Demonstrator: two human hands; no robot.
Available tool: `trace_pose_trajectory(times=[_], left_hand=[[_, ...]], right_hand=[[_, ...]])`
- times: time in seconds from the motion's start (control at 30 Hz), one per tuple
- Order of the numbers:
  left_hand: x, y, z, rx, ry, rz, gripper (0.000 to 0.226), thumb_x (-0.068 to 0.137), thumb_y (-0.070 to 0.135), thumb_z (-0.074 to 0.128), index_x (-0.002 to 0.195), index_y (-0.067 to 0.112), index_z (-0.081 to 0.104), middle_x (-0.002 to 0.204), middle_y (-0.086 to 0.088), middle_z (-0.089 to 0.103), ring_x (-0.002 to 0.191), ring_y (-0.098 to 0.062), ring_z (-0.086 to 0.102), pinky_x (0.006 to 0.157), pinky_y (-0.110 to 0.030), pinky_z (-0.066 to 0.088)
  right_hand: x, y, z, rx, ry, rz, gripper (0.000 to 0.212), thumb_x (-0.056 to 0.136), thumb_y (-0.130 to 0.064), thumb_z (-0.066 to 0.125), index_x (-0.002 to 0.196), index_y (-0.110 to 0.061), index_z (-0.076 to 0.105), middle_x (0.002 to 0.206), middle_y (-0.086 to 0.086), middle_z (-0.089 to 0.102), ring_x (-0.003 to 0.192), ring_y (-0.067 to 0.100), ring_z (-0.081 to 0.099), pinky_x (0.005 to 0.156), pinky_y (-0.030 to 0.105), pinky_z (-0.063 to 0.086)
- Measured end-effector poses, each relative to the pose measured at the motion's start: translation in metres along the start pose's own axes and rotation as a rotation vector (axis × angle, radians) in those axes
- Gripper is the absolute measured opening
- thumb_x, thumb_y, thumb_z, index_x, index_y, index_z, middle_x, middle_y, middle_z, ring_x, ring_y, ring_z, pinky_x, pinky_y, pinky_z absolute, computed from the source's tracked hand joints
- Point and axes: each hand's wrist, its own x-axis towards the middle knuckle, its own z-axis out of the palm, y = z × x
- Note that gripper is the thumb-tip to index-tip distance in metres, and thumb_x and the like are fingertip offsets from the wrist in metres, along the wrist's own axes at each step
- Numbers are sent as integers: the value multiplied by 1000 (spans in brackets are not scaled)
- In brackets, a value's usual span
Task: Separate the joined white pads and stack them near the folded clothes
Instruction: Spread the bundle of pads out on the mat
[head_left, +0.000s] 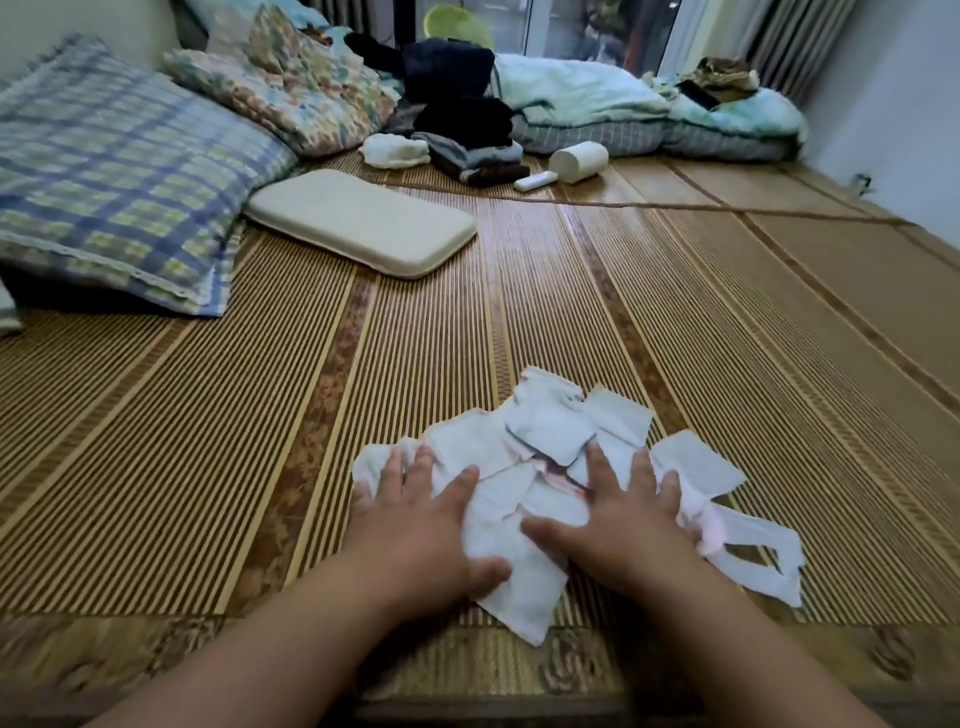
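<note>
Both hands are laid flat, fingers spread, on a loose heap of joined white square pads (550, 441) lying on the striped woven bamboo mat (727, 338) of the bed. The left hand (415, 525) is pressed on the heap's left part, thumb resting on a lower pad; the right hand (623, 519) is pressed on the right part, its little finger touching a pale pink piece. Nothing is pinched or lifted.

The pads overlap at odd angles, several joined at their edges, and none appears to have been separated yet. The step in hand is judged to be gathering and steadying the heap. It would be done well if one pad were held down flat while its neighbour is gripped close to the seam and drawn away along it, so the material is not torn across.

The stack of dark folded clothes (483, 161) lies well apart, at the far side of the mat, beside a cream rectangular cushion (363, 223).
</note>
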Motion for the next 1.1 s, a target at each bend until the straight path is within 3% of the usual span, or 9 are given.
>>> trace_pose_trajectory(times=[0.3, 0.6, 0.83, 0.9, 0.97, 1.03, 1.1], left_hand=[[29, -37, -22, -7, -12, -72, 107, 54, 88, 38, 143, 46, -5, 159, -5, -14, 143, -29, -14, 111, -57, 1], [11, -97, -41, -2, -37, -202, 118, 44, 87, 50, 143, 48, 0, 160, -2, -4, 144, -31, -3, 110, -58, 12], [-3, -101, -43, -48, 36, -181, 108, 52, 82, 52, 144, 47, 8, 160, -1, 1, 144, -30, 0, 109, -60, 14], [-5, -92, -44, -56, 102, -141, 100, 58, 80, 50, 144, 46, 13, 160, -2, 5, 144, -29, 1, 111, -58, 12], [-6, -80, -45, -104, 190, -72, 88, 65, 75, 51, 142, 45, 22, 158, -1, 14, 144, -25, 7, 112, -54, 15], [-7, -66, -46, -208, 291, 20, 75, 71, 65, 55, 139, 41, 34, 153, 2, 28, 140, -20, 19, 111, -48, 22], [-7, -52, -47, -350, 369, 100, 63, 74, 55, 59, 133, 35, 47, 143, 4, 44, 131, -15, 35, 104, -36, 31]], right_hand=[[30, -37, -1, -33, 20, -200, 114, 49, -91, 39, 143, -46, -8, 159, 2, -18, 141, 34, -21, 106, 66, -2], [9, -63, 6, -13, -29, -546, 85, 70, -76, 50, 143, -47, 16, 160, -5, 5, 145, 21, -9, 113, 55, 4], [18, -67, -4, 120, 248, -429, 66, 80, -63, 53, 139, -38, 38, 152, -8, 34, 143, 19, 14, 108, 62, 10], [23, -66, -7, 80, 224, -386, 47, 78, -59, 59, 121, -40, 54, 146, -8, 43, 140, 19, 23, 107, 64, 13], [25, -67, -9, 64, 206, -378, 22, 79, -57, 59, 83, -36, 60, 137, -8, 53, 131, 18, 39, 104, 67, 14], [26, -69, -8, 45, 214, -398, 28, 79, -58, 57, 69, -33, 54, 130, -9, 58, 121, 15, 49, 102, 68, 15], [26, -71, -7, 2, 218, -439, 32, 76, -64, 56, 74, -32, 56, 110, -13, 62, 109, 11, 53, 101, 68, 17]])
